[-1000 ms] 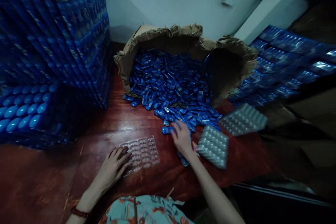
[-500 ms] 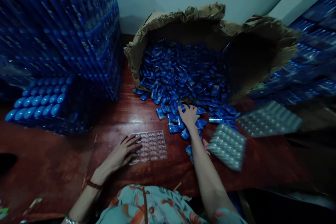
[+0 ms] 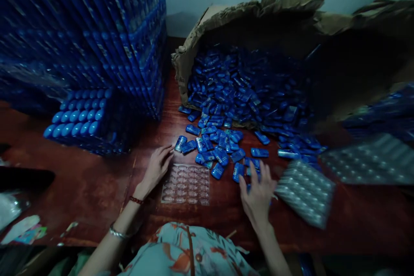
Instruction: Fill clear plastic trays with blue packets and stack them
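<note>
Blister tray (image 3: 186, 184) unfilled; loose blue containers (image 3: 221, 155) beyond it, packed stack (image 3: 129, 43) left of it. Left hand (image 3: 157, 166) beside it, right hand (image 3: 258, 192) rightward, fingers outstretched.

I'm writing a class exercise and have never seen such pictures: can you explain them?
There is no machine: these are a person's own bare hands, seen by a camera worn on the head, looking forward and down. On the reddish table lies a clear moulded tray, with small blue packs scattered beyond it, in front of a torn cardboard box. The left hand is by the tray's upper left corner; the right hand spreads its fingers near some packs. Neither clearly grips anything.
</note>
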Motion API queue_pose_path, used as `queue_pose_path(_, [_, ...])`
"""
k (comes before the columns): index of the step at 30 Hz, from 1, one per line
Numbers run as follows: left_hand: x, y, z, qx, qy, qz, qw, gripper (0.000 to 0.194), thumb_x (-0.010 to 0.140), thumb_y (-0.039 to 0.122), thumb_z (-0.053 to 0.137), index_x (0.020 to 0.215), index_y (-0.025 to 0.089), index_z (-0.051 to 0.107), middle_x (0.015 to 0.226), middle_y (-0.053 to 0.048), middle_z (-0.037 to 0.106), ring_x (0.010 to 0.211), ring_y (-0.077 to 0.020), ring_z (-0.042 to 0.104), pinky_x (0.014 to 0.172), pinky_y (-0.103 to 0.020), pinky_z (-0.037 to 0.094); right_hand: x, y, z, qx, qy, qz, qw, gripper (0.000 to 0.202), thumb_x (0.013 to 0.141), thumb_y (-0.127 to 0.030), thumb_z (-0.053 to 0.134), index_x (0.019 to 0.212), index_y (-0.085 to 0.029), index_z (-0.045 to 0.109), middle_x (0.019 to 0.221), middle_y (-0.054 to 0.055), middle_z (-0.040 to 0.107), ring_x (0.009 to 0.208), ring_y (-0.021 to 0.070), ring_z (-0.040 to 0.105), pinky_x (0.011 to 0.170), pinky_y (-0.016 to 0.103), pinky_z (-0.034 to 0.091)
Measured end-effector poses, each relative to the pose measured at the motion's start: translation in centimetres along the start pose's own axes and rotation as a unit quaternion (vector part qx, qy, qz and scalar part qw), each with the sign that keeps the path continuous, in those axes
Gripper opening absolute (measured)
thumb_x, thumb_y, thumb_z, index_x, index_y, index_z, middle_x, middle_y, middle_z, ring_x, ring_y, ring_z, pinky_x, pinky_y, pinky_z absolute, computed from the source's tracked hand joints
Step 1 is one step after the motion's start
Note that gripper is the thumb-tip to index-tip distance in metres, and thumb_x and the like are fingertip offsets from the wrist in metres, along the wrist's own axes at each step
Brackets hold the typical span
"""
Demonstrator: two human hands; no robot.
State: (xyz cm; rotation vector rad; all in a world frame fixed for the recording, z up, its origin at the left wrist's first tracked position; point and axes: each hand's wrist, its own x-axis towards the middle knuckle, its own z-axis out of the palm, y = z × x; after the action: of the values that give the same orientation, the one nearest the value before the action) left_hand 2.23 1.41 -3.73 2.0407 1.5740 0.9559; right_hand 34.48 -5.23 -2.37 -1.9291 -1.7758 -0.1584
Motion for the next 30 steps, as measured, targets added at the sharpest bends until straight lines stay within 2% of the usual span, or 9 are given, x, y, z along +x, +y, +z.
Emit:
queue_pose_path(3, [-0.2,-1.4,-0.6,-0.028,0.044,-0.073,0.996,0.028,0.090,0.031,0.046,0.112,0.018,0.058,0.111,-0.009,0.060,0.103,-0.0197,0.056,0.092,-0.036,0.045,-5.6,2.4,-1.0,-0.009,0.006,0.093,0.996,0.065,0.089,-0.043,0.039,0.147,-0.027,0.013,0.151,0.014,0.018,0.135,0.0389,0.020,0.099,0.068,0.021])
queue_pose_path(6, [1.5,-2.1,-0.5,-0.043,0.051,-0.100,0.993,0.032,0.088,0.033,0.048,0.114,0.016,0.056,0.106,-0.010,0.061,0.096,-0.0192,0.059,0.088,-0.035,0.047,-6.8,3.1,0.5,0.028,-0.019,0.088,0.996,0.068,0.089,-0.046,0.035,0.147,-0.026,0.007,0.153,0.011,0.010,0.137,0.0364,0.017,0.101,0.063,0.028])
queue_pose_path(9, [4.8,-2.1,0.6,-0.044,-0.019,-0.067,0.997,0.038,0.086,0.034,0.052,0.119,0.016,0.053,0.112,-0.011,0.059,0.100,-0.0207,0.057,0.091,-0.036,0.045,-3.7,2.3,3.6,0.024,-0.048,0.045,0.998,0.065,0.090,-0.047,0.032,0.146,-0.019,0.017,0.150,0.014,0.018,0.137,0.0372,0.012,0.101,0.063,0.026])
queue_pose_path(13, [8.6,-1.9,2.0,-0.036,-0.157,-0.023,0.987,0.053,0.079,0.034,0.062,0.127,0.018,0.048,0.118,-0.011,0.055,0.109,-0.0246,0.053,0.095,-0.038,0.041,2.7,0.6,7.1,0.011,-0.075,0.066,0.995,0.060,0.091,-0.046,0.028,0.142,-0.014,0.028,0.146,0.017,0.027,0.136,0.0359,0.013,0.102,0.061,0.025])
queue_pose_path(18, [9.6,-2.2,1.8,-0.042,-0.211,0.005,0.977,0.048,0.076,0.025,0.064,0.122,0.017,0.053,0.116,-0.011,0.056,0.110,-0.0244,0.051,0.097,-0.037,0.039,8.5,-1.3,7.4,-0.042,-0.143,0.081,0.986,0.053,0.091,-0.040,0.025,0.136,-0.016,0.040,0.145,0.015,0.029,0.132,0.0379,0.020,0.097,0.068,0.020])
queue_pose_path(20, [8.9,-2.4,1.4,-0.061,-0.199,-0.003,0.978,0.045,0.076,0.024,0.063,0.119,0.017,0.055,0.113,-0.010,0.057,0.105,-0.0227,0.054,0.094,-0.035,0.041,9.4,-2.9,6.3,-0.063,-0.113,0.078,0.989,0.048,0.091,-0.035,0.028,0.131,-0.016,0.046,0.142,0.017,0.034,0.129,0.0380,0.025,0.095,0.068,0.019])
queue_pose_path(23, [7.5,-2.8,0.8,-0.097,-0.126,-0.054,0.986,0.041,0.076,0.022,0.062,0.117,0.017,0.058,0.108,-0.008,0.059,0.098,-0.0205,0.056,0.090,-0.032,0.043,9.5,-6.5,4.7,-0.015,-0.053,0.035,0.998,0.042,0.092,-0.028,0.029,0.123,-0.016,0.054,0.126,0.016,0.050,0.116,0.0305,0.040,0.094,0.053,0.031])
queue_pose_path(26, [6.1,-3.4,0.4,-0.106,-0.045,-0.110,0.987,0.033,0.078,0.024,0.059,0.110,0.017,0.062,0.103,-0.007,0.060,0.094,-0.0188,0.057,0.087,-0.031,0.045,9.0,-11.0,4.6,0.070,-0.142,-0.103,0.982,0.037,0.094,-0.029,0.030,0.115,-0.020,0.060,0.109,0.011,0.061,0.103,0.0231,0.048,0.086,0.037,0.038])
queue_pose_path(30, [4.1,-4.3,-1.0,-0.091,0.018,-0.141,0.986,0.032,0.076,0.026,0.061,0.105,0.016,0.062,0.099,-0.006,0.057,0.094,-0.0188,0.055,0.087,-0.032,0.044,9.3,-15.2,6.6,0.026,-0.289,-0.215,0.932,0.041,0.090,-0.040,0.045,0.125,-0.019,0.051,0.115,0.014,0.057,0.108,0.0277,0.046,0.084,0.039,0.038])
